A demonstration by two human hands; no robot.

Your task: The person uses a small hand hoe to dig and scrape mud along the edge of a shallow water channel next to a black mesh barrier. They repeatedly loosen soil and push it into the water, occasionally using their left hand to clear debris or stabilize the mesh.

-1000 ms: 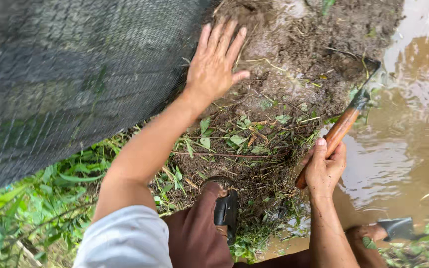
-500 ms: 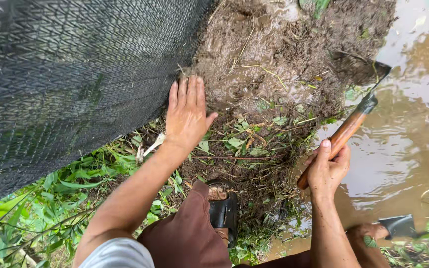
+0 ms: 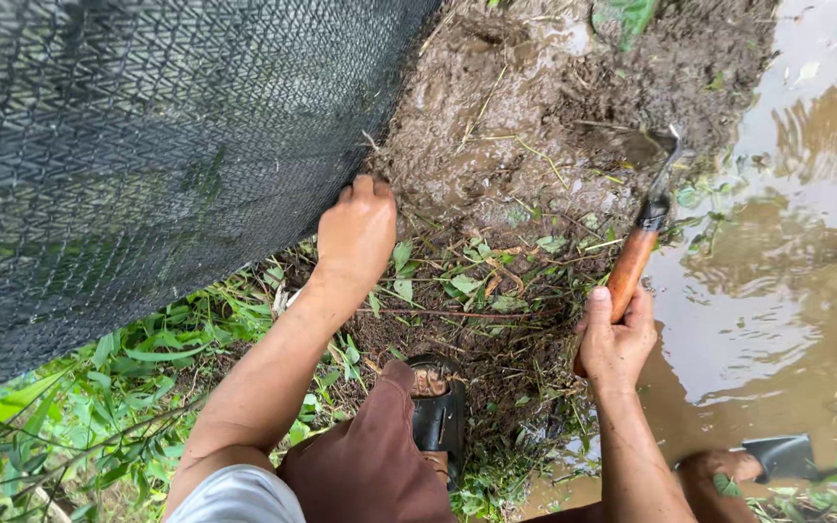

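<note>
Netting of black woven mesh hangs across the upper left, its lower edge meeting the wet brown mud bank, and the left hand is curled there with its fingers tucked at or under that edge. Whether it has pinched the mesh or merely presses into the soil beside it, I cannot tell, since the fingertips are hidden. The right hand is clenched round the orange-brown wooden handle of a small digging tool, whose dark metal blade points up toward the far side of the bank, at the margin of the murky brown water.

Working well here seems to call for a low, steady grip on the handle, with the blade kept clear of the other hand's knuckles, because the two are not far apart across the mud. The slick soil would probably give little purchase, so short strokes look safer than long ones.

Green leaves and cut stems litter the ground between the hands. A foot in a black sandal stands near the bottom edge of the bank, below a brown trouser leg; another foot rests at the waterline. Weeds crowd the lower left corner.
</note>
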